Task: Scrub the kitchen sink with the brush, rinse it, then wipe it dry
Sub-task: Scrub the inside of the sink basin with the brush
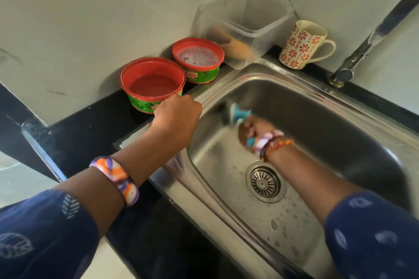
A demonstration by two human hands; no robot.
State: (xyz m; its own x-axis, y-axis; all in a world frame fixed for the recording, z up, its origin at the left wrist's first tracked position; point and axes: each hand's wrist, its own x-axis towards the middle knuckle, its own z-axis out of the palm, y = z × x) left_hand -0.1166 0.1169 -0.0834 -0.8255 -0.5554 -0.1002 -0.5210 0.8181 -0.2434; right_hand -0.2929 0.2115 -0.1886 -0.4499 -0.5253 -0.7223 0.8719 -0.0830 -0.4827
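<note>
The steel sink (322, 120) fills the right half of the view, its floor wet with soapy drops around the drain (264, 183). My right hand (255, 130) is inside the basin and grips a blue brush (240, 114), whose head is pressed to the sink's far left wall; both are blurred by motion. My left hand (175, 114) is curled over the sink's left rim, touching the near red tub (152, 82); what its fingers hold is hidden.
A second red tub (197, 58) of foamy cleaner, a clear plastic box (246, 27) and a flowered mug (302, 44) stand along the marble wall behind the sink. The tap (362, 45) rises at the right. Black counter (86, 140) lies to the left.
</note>
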